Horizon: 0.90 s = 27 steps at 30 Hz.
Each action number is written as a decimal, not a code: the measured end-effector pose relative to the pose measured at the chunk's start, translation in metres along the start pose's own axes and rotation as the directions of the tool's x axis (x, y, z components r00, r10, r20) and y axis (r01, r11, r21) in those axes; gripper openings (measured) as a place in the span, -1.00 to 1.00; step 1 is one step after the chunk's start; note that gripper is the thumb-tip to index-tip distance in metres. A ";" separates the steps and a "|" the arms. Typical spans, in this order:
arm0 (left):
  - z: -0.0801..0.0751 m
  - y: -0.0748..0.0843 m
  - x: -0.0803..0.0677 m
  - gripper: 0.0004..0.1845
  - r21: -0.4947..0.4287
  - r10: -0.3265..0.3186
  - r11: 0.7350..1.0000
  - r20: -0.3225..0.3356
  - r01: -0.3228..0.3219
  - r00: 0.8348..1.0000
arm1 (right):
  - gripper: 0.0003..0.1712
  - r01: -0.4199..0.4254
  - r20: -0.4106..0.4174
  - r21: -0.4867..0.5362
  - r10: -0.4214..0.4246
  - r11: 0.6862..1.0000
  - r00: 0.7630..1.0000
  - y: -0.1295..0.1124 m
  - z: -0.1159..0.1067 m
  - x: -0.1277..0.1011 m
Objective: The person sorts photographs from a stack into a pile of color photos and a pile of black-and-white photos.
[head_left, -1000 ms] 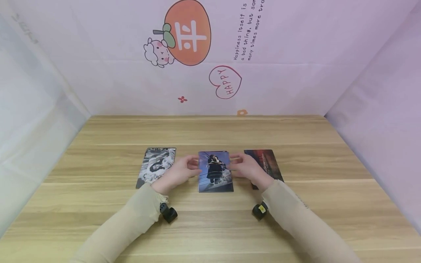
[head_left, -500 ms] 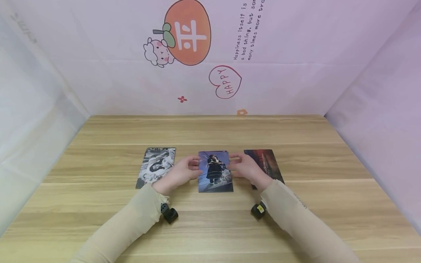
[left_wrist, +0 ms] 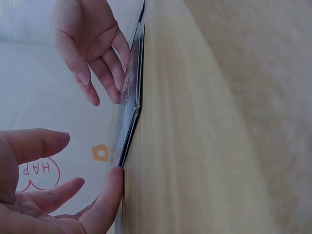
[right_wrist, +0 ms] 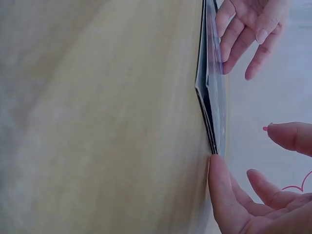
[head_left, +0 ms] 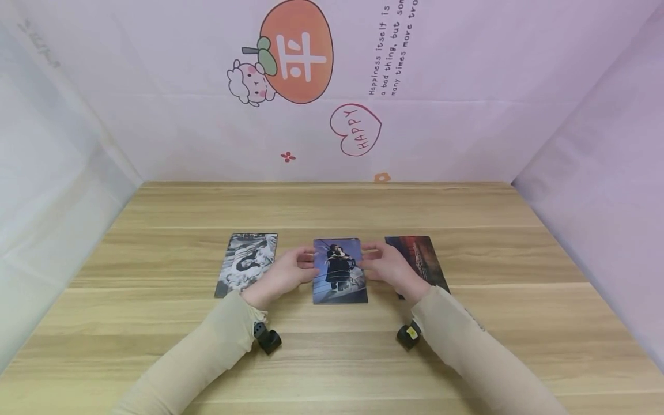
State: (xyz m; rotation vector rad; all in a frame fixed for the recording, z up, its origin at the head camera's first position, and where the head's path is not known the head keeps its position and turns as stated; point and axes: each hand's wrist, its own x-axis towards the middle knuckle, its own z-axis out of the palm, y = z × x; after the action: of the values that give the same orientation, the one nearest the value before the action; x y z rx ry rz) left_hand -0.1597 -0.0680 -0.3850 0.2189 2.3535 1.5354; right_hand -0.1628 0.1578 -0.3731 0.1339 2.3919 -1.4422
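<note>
In the head view a glossy photo card (head_left: 338,276), showing a figure in a dark coat against blue, lies mid-table. A sliver of another card peeks out behind its far edge. My left hand (head_left: 287,271) is at its left side and my right hand (head_left: 388,268) at its right, fingers loosely bent and palms facing inward. The left wrist view shows a left fingertip (left_wrist: 115,178) right at the edge of the thin, dark-edged card stack (left_wrist: 132,122). From the right wrist, a right fingertip (right_wrist: 218,168) meets the stack's opposite edge. Thumbs stay off the cards.
Left of the middle stack lies a black-and-white photo card (head_left: 246,259), partly behind my left hand. A dark red-and-black photo card (head_left: 424,259) lies to the right, partly covered by my right hand and wrist. A printed white cloth (head_left: 441,138) rises behind the wooden table (head_left: 332,210).
</note>
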 end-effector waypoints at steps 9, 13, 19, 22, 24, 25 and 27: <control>0.001 0.000 -0.002 -0.44 0.013 0.001 1.000 -0.009 -0.001 1.000 | -0.42 0.022 -0.004 0.004 -0.022 1.000 1.000 -0.002 -0.001 -0.005; 0.001 0.000 -0.002 -0.45 0.006 -0.001 1.000 -0.010 0.001 1.000 | -0.41 0.005 -0.018 -0.005 -0.005 1.000 1.000 -0.002 0.000 -0.005; 0.001 -0.001 -0.001 -0.46 -0.004 0.003 1.000 -0.003 -0.003 1.000 | -0.42 -0.010 -0.004 0.003 0.010 1.000 1.000 0.000 0.000 -0.003; 0.001 -0.001 -0.001 -0.46 -0.002 0.007 1.000 0.000 -0.007 1.000 | -0.43 -0.003 -0.001 0.004 0.003 1.000 1.000 -0.001 0.001 -0.003; 0.001 -0.002 0.000 -0.46 -0.001 0.009 1.000 0.003 -0.009 1.000 | -0.44 -0.001 -0.005 0.003 0.001 1.000 1.000 -0.001 0.001 -0.003; 0.001 -0.002 0.000 -0.45 -0.001 0.010 1.000 0.003 -0.010 1.000 | -0.45 0.000 -0.007 0.003 0.000 1.000 1.000 -0.001 0.001 -0.004; 0.001 -0.002 0.000 -0.45 -0.001 0.007 1.000 0.004 -0.007 1.000 | -0.45 0.006 -0.008 -0.003 -0.006 1.000 1.000 -0.002 0.002 -0.004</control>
State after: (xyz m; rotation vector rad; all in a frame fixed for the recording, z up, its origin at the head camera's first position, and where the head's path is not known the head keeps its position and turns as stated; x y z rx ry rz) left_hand -0.1593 -0.0681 -0.3868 0.2296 2.3509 1.5376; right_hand -0.1587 0.1559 -0.3708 0.1329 2.4028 -1.4438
